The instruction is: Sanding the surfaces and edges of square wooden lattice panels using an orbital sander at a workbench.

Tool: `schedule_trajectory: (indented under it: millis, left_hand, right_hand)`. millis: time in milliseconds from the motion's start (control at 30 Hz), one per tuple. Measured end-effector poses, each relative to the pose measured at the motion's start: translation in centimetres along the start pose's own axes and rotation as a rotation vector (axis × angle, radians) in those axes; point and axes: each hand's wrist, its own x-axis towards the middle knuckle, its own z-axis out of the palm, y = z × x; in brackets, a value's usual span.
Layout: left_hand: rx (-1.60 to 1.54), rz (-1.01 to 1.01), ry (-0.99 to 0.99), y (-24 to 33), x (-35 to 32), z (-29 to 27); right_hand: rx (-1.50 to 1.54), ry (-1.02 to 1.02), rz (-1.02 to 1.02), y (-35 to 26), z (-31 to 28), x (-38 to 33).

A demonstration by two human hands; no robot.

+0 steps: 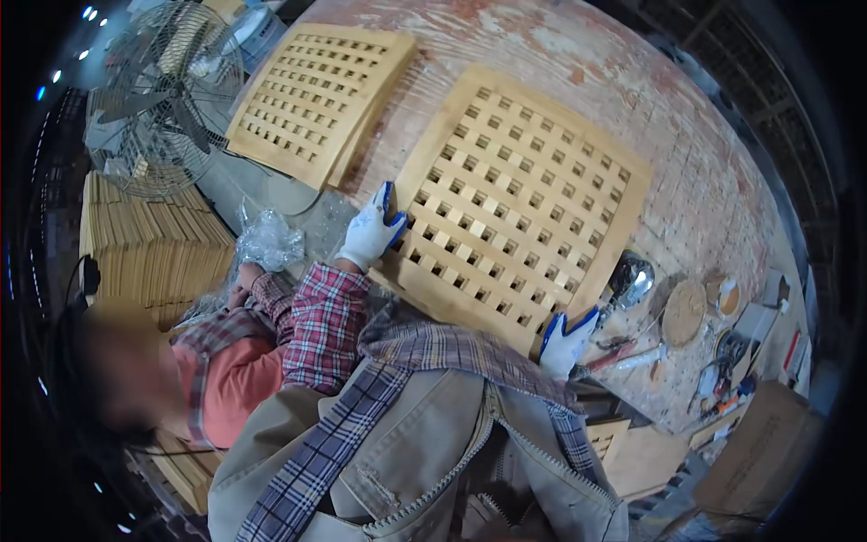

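Observation:
A pale wooden lattice panel [519,199], with square holes in rows, lies tilted in front of me on the worktable. My left hand [368,233], in a white glove with a blue palm, grips its left edge with thumb and finger parted over the rim. At the panel's near right corner, my right hand [566,347] in a matching glove holds the edge; part of its fingers is hidden by the wood. More lattice panels [316,95] lie stacked at the far left of the table, apart from my hands.
A co-worker [230,361] sits close on my left, near crumpled clear plastic [269,239]. Behind are a wire-caged fan [167,99] and stacked wooden pieces [153,239]. To the right lie a hammer [623,359], a round brown disc [685,313], several tools and a cardboard box [763,447].

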Motion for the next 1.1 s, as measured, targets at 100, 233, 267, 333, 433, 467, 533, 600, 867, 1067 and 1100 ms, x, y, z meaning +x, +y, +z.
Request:
schedule_trajectory:
  millis: [100, 233, 267, 333, 433, 467, 533, 600, 867, 1067, 1100]
  left_hand:
    - [-0.019, -0.060, -0.050, 0.6, 0.4, 0.8]
    - [0.016, -0.102, -0.072, 1.1, 0.1, -0.5]
    - [0.011, -0.096, -0.065, 1.1, -0.1, -0.3]
    - [0.033, -0.070, -0.043, 0.9, -0.2, 0.2]
    - [0.045, -0.042, -0.031, 0.6, 0.5, -0.3]
    - [0.041, -0.030, -0.034, 0.7, 0.5, -0.3]
    - [0.031, -0.017, -0.041, 0.5, 0.6, -0.2]
    - [0.047, 0.061, 0.012, -0.4, 0.7, 0.0]
    - [0.141, 0.018, -0.033, 2.5, 1.4, -3.3]
    - [-0.456, 0.011, 0.156, -3.6, 3.6, -0.1]
    - [-0.561, -0.089, -0.013, -2.7, 3.9, -1.7]
  right_hand:
    - [0.030, 0.012, 0.008, 1.0, 0.2, -0.2]
    - [-0.072, -0.039, 0.013, 1.0, 0.8, 0.1]
    - [-0.071, -0.030, 0.008, 1.0, 0.8, 0.1]
    - [-0.077, 0.003, -0.039, 1.4, 0.6, -0.1]
    - [-0.080, 0.021, -0.055, 1.4, 1.1, 0.0]
    - [-0.087, 0.021, -0.048, 1.5, 1.1, 0.1]
    - [-0.101, 0.023, -0.040, 1.7, 1.0, 0.1]
    - [-0.132, 0.022, -0.062, 1.7, 1.0, 0.1]
    - [-0.218, 0.006, 0.075, -3.5, -1.8, 0.0]
    - [-0.133, 0.020, 0.067, -3.8, -3.0, 0.3]
    - [0.028, -0.019, 0.103, -3.1, -3.1, 0.7]
